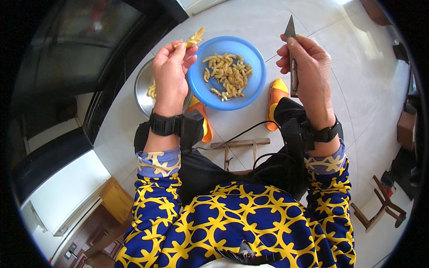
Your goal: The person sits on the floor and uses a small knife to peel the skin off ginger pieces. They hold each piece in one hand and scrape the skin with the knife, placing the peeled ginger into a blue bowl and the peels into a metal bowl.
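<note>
My left hand [172, 72] pinches a small, ragged yellowish piece [194, 38] between thumb and fingertips, above the left rim of a blue plastic basin [231, 106]. Knobbly, finger-like yellowish-brown pieces [228, 72], of a kind I cannot tell, lie in a heap in that basin. Partly hidden under my left hand and wrist is a round metal bowl [142, 97] with smaller pale yellow pieces [151, 89] in it. To the right of the basin, my right hand [310, 63] grips a knife [294, 67] with its pointed blade upward, away from my body.
Orange slippers [277, 95] with yellow socks are on the tiled floor near the basin. A wooden stool frame [239, 143] shows between my knees, with a black cable [244, 132] above it. A dark glossy cabinet stands left; a small wooden stool [377, 209] lies at lower right.
</note>
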### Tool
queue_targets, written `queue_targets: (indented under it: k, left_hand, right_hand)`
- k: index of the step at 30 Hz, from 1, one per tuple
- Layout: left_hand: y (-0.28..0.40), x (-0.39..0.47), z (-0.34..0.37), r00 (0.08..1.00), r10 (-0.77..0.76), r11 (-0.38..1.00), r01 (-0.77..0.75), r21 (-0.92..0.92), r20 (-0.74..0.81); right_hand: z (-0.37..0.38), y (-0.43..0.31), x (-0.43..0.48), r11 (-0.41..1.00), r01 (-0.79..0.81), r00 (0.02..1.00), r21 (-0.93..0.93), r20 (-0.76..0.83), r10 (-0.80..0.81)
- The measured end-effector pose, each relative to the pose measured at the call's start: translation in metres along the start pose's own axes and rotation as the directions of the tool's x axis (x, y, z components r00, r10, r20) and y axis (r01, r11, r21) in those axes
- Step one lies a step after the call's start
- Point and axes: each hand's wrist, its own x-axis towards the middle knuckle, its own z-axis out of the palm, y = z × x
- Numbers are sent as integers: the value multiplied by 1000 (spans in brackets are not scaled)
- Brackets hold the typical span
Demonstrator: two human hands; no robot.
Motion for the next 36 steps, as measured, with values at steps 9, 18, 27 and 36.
queue_targets:
  k: [9,18,27,36]
  left_hand:
    - [-97,40,-36,952,-292,956,286,-67,-94]
    - [-283,88,-78,619,-726,677,562,-476,-301]
    - [-324,126,-68,763,-479,874,368,-318,-434]
    - [-357,130,-68,825,-437,899,386,-207,-360]
  right_hand:
    - [-2,-22,-5,996,-27,987,-80,157,39]
    - [-5,-7,-8,988,-116,991,-104,48,122]
    - [3,9,-2,942,-261,964,-209,-9,265]
    - [3,19,2,937,-251,965,-243,18,263]
